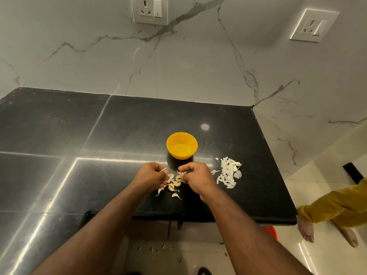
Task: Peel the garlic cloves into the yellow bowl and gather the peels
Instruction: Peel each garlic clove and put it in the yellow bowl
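A yellow bowl [182, 145] stands on the black counter [127, 135], and nothing shows inside it. Just in front of it, several unpeeled garlic cloves [173, 184] lie in a loose cluster. My left hand [151, 175] has curled fingers that pinch a garlic clove with its pale tip sticking out. My right hand [193, 174] is also curled, pinching a small pale piece at its fingertips, close to the left hand. A pile of white peels [228, 172] lies to the right of my right hand.
The counter's right edge [278, 171] and front edge are close to the peel pile. Marble walls with two sockets rise behind. Another person's legs in yellow trousers [337, 205] stand on the floor at right. Bits of peel lie on the floor below.
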Tool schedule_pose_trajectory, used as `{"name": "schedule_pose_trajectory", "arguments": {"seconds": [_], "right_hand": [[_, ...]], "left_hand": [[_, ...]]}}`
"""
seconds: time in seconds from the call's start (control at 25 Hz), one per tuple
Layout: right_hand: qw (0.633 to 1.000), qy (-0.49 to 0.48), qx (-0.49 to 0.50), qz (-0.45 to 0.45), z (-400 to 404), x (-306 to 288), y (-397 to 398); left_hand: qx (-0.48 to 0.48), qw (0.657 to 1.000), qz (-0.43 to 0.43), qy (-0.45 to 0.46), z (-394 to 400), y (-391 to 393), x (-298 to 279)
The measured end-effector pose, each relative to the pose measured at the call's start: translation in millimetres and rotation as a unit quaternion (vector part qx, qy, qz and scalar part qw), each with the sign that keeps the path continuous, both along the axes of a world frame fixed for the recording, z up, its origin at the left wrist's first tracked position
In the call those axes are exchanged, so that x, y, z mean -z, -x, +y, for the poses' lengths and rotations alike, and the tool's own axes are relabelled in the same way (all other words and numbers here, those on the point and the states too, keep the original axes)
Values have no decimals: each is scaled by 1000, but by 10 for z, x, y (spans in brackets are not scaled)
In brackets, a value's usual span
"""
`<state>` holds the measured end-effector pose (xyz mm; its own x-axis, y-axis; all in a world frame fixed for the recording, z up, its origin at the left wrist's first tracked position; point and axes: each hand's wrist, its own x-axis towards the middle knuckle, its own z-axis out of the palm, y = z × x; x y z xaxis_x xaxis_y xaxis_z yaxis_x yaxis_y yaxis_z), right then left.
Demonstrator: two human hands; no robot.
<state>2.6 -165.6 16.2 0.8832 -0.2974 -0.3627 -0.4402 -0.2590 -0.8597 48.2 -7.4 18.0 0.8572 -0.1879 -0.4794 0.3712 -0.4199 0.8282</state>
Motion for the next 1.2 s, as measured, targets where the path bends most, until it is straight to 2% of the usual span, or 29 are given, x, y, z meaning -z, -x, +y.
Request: {"name": "schedule_pose_trajectory", "arguments": {"seconds": [0.16, 0.32, 0.4, 0.52, 0.64, 0.88, 1.2], "right_hand": [[1000, -4, -15, -4, 10, -31, -21], [998, 47, 22, -47, -39, -55, -37], [997, 12, 38, -63, -26, -97, -33], [997, -41, -32, -48, 51, -216, 20], [995, -40, -86, -40, 138, -256, 56], [996, -50, -64, -25, 114, -271, 15], [996, 39, -57, -59, 138, -218, 9]], "left_hand": [[-62, 995, 48, 66, -11, -41, -48], [-97, 978, 82, 167, 1, -47, -99], [-98, 971, 86, 202, -17, -37, -127], [-77, 965, 90, 234, -48, -12, -180], [-45, 964, 89, 247, -72, 18, -184], [-42, 962, 84, 257, -53, 47, -161], [-56, 959, 66, 269, -52, 38, -209]]}}
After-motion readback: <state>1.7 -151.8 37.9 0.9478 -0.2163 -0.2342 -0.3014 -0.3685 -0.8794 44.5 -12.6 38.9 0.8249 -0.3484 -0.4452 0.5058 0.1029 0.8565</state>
